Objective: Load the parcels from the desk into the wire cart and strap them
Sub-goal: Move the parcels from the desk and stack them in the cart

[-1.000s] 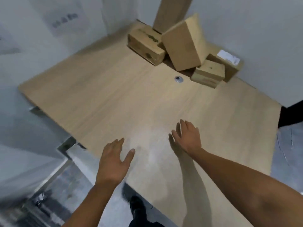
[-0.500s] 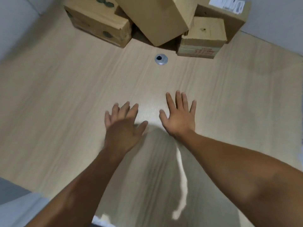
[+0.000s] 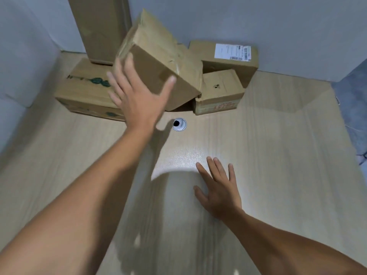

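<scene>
Several cardboard parcels are heaped at the far corner of the wooden desk (image 3: pixel 268 155). A large tilted box (image 3: pixel 158 54) leans on a flat box with green print (image 3: pixel 85 90) and on a small box with red print (image 3: pixel 218 92). Behind them lie a box with a white shipping label (image 3: pixel 228 54) and a tall upright box (image 3: pixel 101 26). My left hand (image 3: pixel 137 96) reaches out with fingers spread straight, over the near face of the tilted box; contact is unclear. My right hand (image 3: pixel 218 189) lies flat and open on the desk, well short of the parcels. The wire cart is out of view.
A round metal cable grommet (image 3: pixel 179 124) sits in the desk just in front of the parcels. Grey walls close the corner behind and to the left. The desk's right edge drops to a grey floor (image 3: pixel 355 108).
My left hand has gone forward from the desk surface up to the tilted box. The right hand stayed flat on the desk. The view pulled back and up, so the parcels show more fully.
</scene>
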{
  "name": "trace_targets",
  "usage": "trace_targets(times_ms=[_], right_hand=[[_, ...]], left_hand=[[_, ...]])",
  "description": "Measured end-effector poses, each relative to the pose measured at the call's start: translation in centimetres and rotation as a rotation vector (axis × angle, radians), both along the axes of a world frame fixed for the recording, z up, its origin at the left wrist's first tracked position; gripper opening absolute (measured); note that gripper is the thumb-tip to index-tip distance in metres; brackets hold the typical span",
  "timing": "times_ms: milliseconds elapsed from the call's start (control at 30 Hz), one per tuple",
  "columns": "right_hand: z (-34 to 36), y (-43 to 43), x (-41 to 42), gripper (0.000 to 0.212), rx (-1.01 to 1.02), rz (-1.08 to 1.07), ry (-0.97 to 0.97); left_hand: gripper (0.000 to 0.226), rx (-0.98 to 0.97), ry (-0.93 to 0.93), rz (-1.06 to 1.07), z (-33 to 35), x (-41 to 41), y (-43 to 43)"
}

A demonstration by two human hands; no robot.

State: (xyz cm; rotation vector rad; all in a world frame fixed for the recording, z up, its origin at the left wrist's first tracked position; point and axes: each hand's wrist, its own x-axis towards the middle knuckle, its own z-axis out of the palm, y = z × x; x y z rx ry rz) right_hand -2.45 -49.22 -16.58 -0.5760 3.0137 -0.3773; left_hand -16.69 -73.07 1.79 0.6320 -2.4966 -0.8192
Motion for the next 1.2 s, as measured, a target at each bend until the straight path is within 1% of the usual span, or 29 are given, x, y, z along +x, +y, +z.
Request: trace_targets(times_ms=[67,100,167,200,300,400,500,633,700,767,800,867,900,967,1033,1100,1167,1200], right_hand=[[-0.3,0.0,0.1,0.07,0.015,-0.004,-0.003],[-0.3,0.0,0.1,0.07,0.022,-0.008,-0.007],[-0.3,0.0,0.0,0.07,0.039,-0.012,-0.018],[-0.3,0.0,0.0,0.07,0.045,-0.011,-0.019],[-0.4,0.0,-0.1,0.07,0.047,-0.012,-0.016],[-0.3,0.0,-0.2,0.069,0.05,-0.014,-0.023],[0.0,-0.2,-0.3,0.068,0.042,-0.006,-0.028],[0.3,-0.1,-0.2,0.068,-0.016,-0.011,0.007],[0.6,0.0,-0.1,0.066,-0.091,-0.032,0.02],[1.1,0.1,0.2,0.064,-0.182,-0.074,0.016],[1.3,0.1,0.3,0.064,-0.239,-0.108,0.019],[1.6,0.2,0.6,0.067,-0.365,-0.168,0.021],[1.6,0.3,0.7,0.069,-0.437,-0.195,0.003],[1.6,0.7,0.5,0.074,-0.631,-0.279,-0.109],[1.6,1.0,0.2,0.076,-0.854,-0.385,-0.234],[2.4,1.5,-0.2,0.074,-1.076,-0.495,-0.323],[3.9,1.9,-1.5,0.072,-1.213,-0.564,-0.333],[4.7,2.1,-2.6,0.069,-1.241,-0.575,-0.304]], left_hand=[[0.11,0.071,0.021,0.078,1.7,-3.1,-1.5],[0.107,0.112,-0.003,0.096,2.3,-4.4,-2.4],[0.093,0.236,-0.067,0.065,3.2,-6.2,-3.9],[0.086,0.294,-0.068,0.037,3.3,-6.6,-4.4],[0.075,0.346,-0.002,-0.031,3.0,-6.9,-5.1],[0.072,0.431,0.037,-0.071,2.1,-6.6,-5.5],[0.082,0.598,0.042,-0.091,1.1,-5.6,-5.9],[0.076,0.618,0.072,-0.119,-0.5,-2.9,-4.9],[0.067,0.611,0.09,-0.145,-1.9,-0.7,-4.3],[0.054,0.653,0.11,-0.122,-3.7,1.9,-3.8],[0.05,0.683,0.113,-0.095,-4.6,3.2,-3.6],[0.051,0.732,0.114,-0.033,-6.1,5.4,-2.9],[0.049,0.775,0.12,-0.012,-6.7,6.1,-2.5],[0.044,0.866,0.146,-0.015,-7.6,7.1,-1.5],[0.041,0.876,0.166,-0.024,-8.3,7.9,-1.0],[0.035,0.911,0.136,-0.018,-8.9,8.9,-0.1],[0.031,0.982,0.145,0.027,-9.3,9.8,0.7],[0.035,1.004,0.147,0.057,-9.6,10.1,0.8]])
